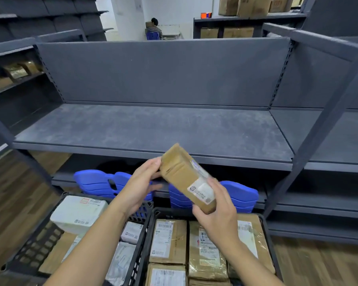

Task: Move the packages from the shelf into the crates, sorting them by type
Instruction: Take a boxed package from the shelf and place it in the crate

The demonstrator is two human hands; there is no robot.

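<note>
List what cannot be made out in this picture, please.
Head view: label print on the cardboard box, blurred and too small.
Head view: whether the left hand grips it; its fingers are blurred.
Head view: near end of the right crate, cut off by the bottom edge.

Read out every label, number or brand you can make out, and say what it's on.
Nothing is sharp enough to quote.
On the cardboard box held by the left hand and right hand: white label, print blurred.
On the boxes in the right crate: barcode labels, too small to read.
On the white package in the left crate: red stamp and label, blurred.
On the cartons on the far shelf: markings unreadable.
</note>
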